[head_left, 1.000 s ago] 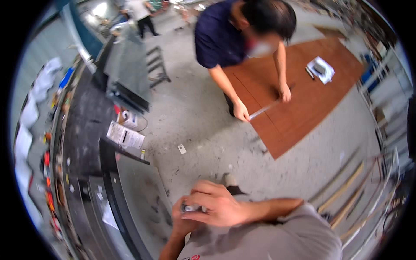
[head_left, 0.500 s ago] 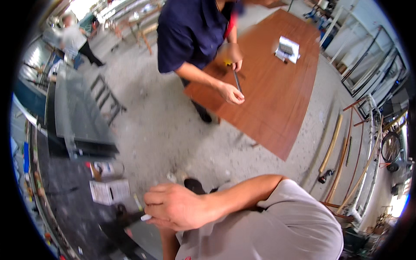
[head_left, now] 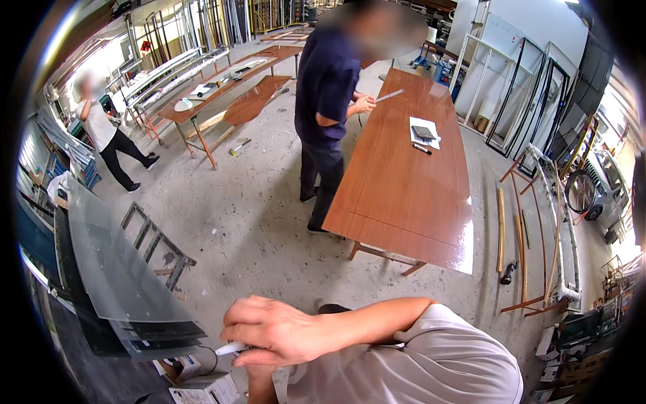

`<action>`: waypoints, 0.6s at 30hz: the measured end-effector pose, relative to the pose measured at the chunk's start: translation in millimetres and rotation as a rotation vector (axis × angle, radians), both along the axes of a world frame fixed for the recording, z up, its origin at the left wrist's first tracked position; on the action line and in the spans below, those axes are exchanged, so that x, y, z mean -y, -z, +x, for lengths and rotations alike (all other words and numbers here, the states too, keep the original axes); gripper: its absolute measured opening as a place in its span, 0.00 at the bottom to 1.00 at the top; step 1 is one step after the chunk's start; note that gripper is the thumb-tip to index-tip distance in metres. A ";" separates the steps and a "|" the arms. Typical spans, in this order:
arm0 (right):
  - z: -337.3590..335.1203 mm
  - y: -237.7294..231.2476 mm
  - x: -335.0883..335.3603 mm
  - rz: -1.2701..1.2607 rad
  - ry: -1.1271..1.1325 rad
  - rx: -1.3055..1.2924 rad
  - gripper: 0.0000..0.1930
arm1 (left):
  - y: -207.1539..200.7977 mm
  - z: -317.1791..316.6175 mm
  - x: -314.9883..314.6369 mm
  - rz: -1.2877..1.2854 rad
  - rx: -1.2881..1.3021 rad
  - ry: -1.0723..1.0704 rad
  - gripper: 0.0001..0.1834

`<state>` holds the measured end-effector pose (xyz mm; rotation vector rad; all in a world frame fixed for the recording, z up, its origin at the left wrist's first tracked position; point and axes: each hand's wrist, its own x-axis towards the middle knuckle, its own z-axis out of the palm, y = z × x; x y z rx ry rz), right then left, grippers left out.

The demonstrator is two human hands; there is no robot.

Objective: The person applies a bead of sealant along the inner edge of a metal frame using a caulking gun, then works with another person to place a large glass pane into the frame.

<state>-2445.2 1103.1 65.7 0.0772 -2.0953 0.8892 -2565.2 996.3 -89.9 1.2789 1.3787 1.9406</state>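
Left of the near end of the brown tabletop (head_left: 404,195), the right hand (head_left: 276,331) pinched a white stick (head_left: 230,349), its long axis running crosswise, tip pointing away from the tabletop; the left hand's (head_left: 261,372) grip, mostly hidden, I couldn't tell.

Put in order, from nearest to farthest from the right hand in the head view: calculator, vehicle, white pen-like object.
1. White pen-like object: in the right hand.
2. Calculator: ahead and right, on paper.
3. Vehicle: far right, in the background.
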 end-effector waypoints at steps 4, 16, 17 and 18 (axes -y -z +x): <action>-31.6 21.0 -56.8 -0.074 0.247 0.199 0.30 | -24.2 -102.4 -41.4 0.080 0.143 0.101 0.31; -261.6 143.0 -261.5 -1.157 -0.031 -0.061 0.37 | -79.4 -408.6 -176.8 0.490 0.826 0.011 0.22; -293.0 139.6 -273.9 -0.794 0.094 0.135 0.37 | -78.9 -426.0 -192.0 0.507 0.841 -0.058 0.22; -320.0 134.8 -289.7 -0.414 0.240 0.347 0.37 | -80.6 -445.5 -201.2 0.513 0.829 -0.075 0.22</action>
